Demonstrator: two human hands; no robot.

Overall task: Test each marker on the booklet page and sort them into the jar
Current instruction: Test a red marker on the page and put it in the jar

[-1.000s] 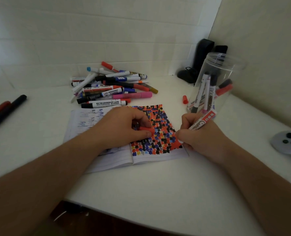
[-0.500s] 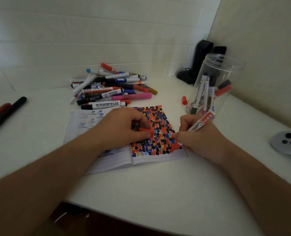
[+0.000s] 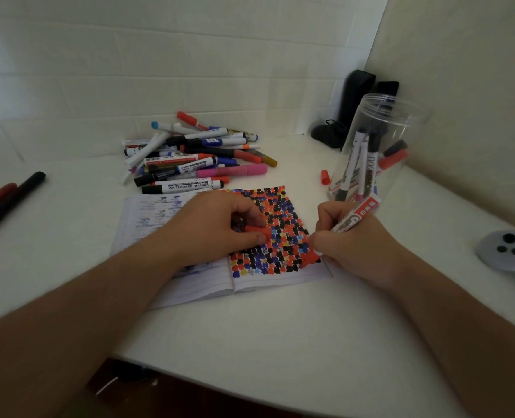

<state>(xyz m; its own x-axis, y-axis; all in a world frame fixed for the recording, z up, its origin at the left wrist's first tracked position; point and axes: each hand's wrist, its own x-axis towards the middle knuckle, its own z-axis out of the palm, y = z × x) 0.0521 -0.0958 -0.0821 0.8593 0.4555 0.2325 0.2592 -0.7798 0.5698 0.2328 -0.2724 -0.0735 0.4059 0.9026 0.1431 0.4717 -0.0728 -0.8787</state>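
Right now the testing step is in hand: the right hand (image 3: pixel 352 245) grips a red marker (image 3: pixel 355 218), tip on the booklet (image 3: pixel 268 230) page on the desk. The left hand (image 3: pixel 220 227) pinches its cap (image 3: pixel 257 230). Next, probably recapping, then the jar (image 3: pixel 380 152).

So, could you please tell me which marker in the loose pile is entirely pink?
The pink marker lying along the pile's right front, just behind the booklet; the others are white-barrelled or dark.
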